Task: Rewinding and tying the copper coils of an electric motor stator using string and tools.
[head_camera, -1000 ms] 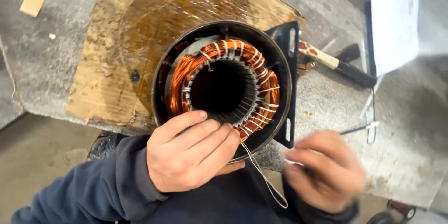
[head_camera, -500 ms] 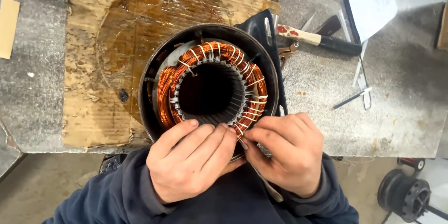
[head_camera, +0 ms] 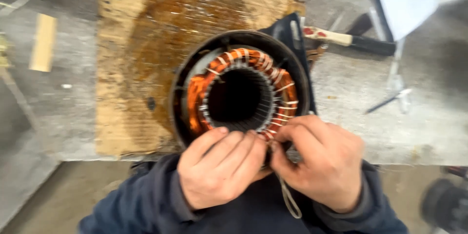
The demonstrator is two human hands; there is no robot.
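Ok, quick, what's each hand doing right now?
Left hand: fingers curled on the motor's near rim.
Right hand: pinching a pale cord.

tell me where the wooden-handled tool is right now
In the head view the wooden-handled tool lies on the grey bench at upper right, just beyond the motor stator and below a white sheet of paper.

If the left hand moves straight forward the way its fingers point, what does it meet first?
Probably the copper winding of the motor stator: the left hand already has its fingertips at the near rim. Depth is unclear.
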